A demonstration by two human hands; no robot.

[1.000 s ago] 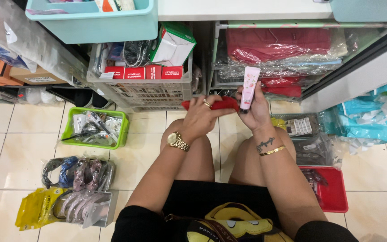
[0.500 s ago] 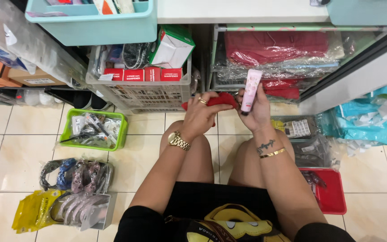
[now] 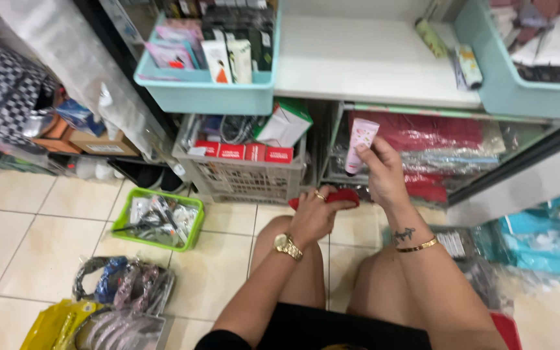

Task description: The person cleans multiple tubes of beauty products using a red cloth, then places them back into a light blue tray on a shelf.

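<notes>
My right hand [image 3: 380, 170] holds a pale pink tube [image 3: 360, 143] upright, cap end down, in front of a wire shelf of red wrapped packs [image 3: 422, 139]. My left hand [image 3: 314, 214], with a gold watch on its wrist, grips a small red flat thing [image 3: 339, 196] just below the tube. Both hands are raised above my bare knees [image 3: 332, 266]. A white shelf [image 3: 364, 65] with two small tubes lying at its right end runs above the hands.
A grey basket [image 3: 241, 178] with red boxes stands left of my hands, a teal bin [image 3: 205, 94] above it. On the tiled floor sit a green tray [image 3: 157, 219] of packets, bundled hair bands [image 3: 124, 295], blue packets [image 3: 546, 249] and a red tray [image 3: 507, 327].
The view has tilted up and the white shelf now shows. My right hand has lifted the pink tube higher, away from the left hand and the red thing.
</notes>
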